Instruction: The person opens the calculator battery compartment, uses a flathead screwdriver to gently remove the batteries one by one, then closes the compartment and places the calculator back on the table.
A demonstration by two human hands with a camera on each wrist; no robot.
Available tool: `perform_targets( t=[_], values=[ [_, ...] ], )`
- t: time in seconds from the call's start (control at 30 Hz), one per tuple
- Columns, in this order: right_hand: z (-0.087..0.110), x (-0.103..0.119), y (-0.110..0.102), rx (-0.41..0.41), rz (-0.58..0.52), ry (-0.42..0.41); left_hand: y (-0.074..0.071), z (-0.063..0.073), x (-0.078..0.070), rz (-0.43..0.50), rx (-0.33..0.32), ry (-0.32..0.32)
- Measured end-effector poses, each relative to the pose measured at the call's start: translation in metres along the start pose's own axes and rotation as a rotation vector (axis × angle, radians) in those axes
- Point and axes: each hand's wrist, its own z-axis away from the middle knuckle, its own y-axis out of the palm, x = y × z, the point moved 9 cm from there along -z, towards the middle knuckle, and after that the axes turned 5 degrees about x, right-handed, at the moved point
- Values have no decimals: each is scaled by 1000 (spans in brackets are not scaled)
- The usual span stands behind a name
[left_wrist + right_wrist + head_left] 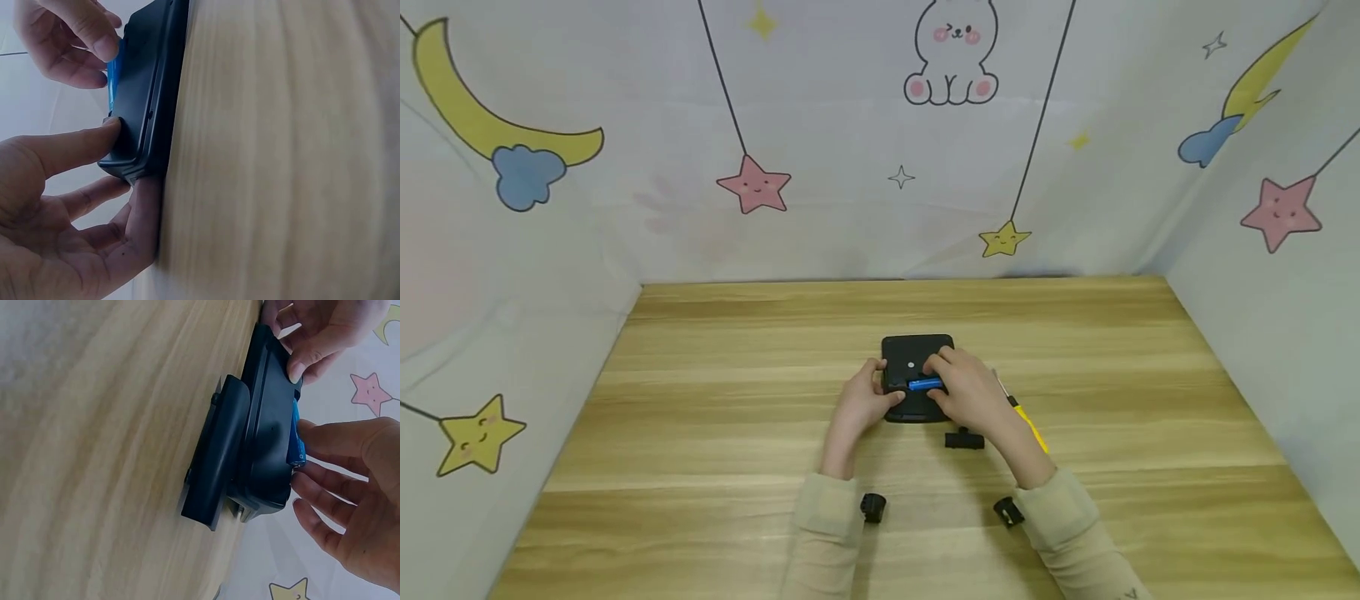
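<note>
A flat black device (917,406) with rounded corners lies on the wooden table, a small pale dot on its upper face. My left hand (867,398) grips its left edge, thumb on top (111,128) and fingers along the side and underneath. A blue battery (924,384) lies crosswise at the middle of the device. The thumb and fingers of my right hand (970,392) pinch this battery near its end, seen closer in the right wrist view (296,440). My right hand hides part of the device's right side in the head view.
A black piece with a curved face (219,453) lies just in front of the device. To the right, a yellow-handled screwdriver (1032,427) lies partly behind my right forearm. One small black item (872,507) is beside each wrist. Patterned white cloth (835,242) walls the table.
</note>
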Motion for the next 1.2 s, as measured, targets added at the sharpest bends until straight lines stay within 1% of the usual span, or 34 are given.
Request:
perform_targets(
  t=[0.3, 0.47, 0.67, 0.83, 0.97, 1.1, 1.2],
  values=[
    [-5, -1, 3, 40, 1, -22, 1, 1, 2, 18, 3, -28],
    [-8, -1, 6, 65, 19, -38, 2, 1, 3, 16, 7, -27],
    [-12, 1, 5, 83, 23, -56, 1, 2, 4, 24, -7, -34],
    [-15, 0, 6, 129, 18, -35, -1, 3, 3, 30, -11, -40],
    [-17, 0, 5, 159, 22, -22, -1, 2, 2, 27, -18, -30],
    [-18, 0, 5, 180, 32, -18, -1, 2, 0, 16, -21, -14],
    [-18, 1, 4, 187, 30, -19, -1, 2, -1, 19, -21, -17]
  ],
)
